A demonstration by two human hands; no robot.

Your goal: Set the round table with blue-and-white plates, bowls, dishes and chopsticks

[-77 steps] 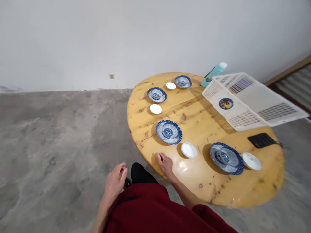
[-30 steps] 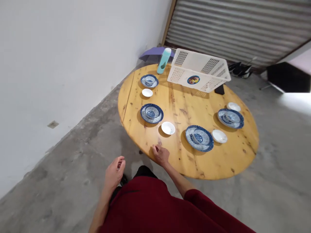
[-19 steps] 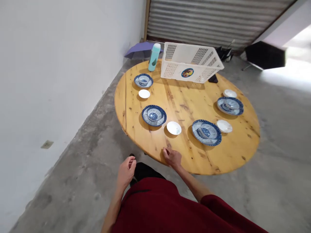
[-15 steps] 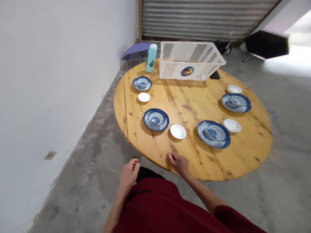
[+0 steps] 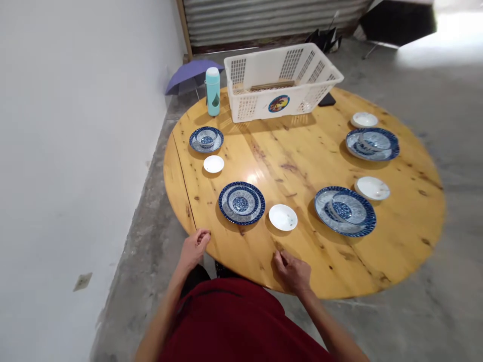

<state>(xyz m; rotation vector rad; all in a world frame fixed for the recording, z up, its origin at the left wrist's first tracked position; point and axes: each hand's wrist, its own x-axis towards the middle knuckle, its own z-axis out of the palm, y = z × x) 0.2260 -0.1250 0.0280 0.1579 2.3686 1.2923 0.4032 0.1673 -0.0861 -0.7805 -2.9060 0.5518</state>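
- Left hand (image 5: pixel 194 248), right hand (image 5: pixel 293 272): loosely curled, released, in front of perforated basket (image 5: pixel 260 105)
- Inside basket: brown sticks (image 5: pixel 272 86)
- In front: blue-rimmed plates (image 5: pixel 222 206), each holding a bowl (image 5: pixel 240 203)

Round wooden counter (image 5: pixel 260 151), centre of frame: four blue-patterned plates (image 5: pixel 222 202), each bearing a bowl (image 5: pixel 241 203), with four small white dishes (image 5: pixel 283 217) beside them. Upper centre: white basket (image 5: pixel 251 107) containing thin brown sticks (image 5: pixel 272 86); turquoise bottle (image 5: pixel 212 95) upright just left of it. Lower centre: left hand (image 5: pixel 193 248) at the counter's near edge, fingers curled; right hand (image 5: pixel 293 271) below the nearest white dish, fingers curled.
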